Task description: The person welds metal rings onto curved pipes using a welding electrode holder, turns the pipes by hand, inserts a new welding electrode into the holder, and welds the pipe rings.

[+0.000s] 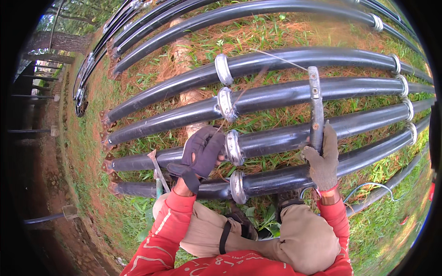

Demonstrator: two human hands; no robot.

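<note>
My right hand (322, 158), in a grey-brown glove, grips a welding electrode holder (316, 101), a flat grey metal bar with rivets. From its top end a thin welding rod (281, 59) points up and left. My left hand (202, 149), in a dark glove, is closed with its fingertips pinched beside a grey ring collar (234, 147) on a black pole (276, 140). A thin, blurred rod (244, 94) rises from those fingers past the collar (225, 103) of the pole beyond. Below my left wrist rests a flat-tipped metal tool (159, 170).
Several black poles lie side by side across the grass, with rusty plates (107, 118) at their left ends. A log (189, 99) runs underneath. More poles (230, 13) lie beyond. A pale blue cable (370, 185) curves at the right. A dirt drain (46, 184) borders the left.
</note>
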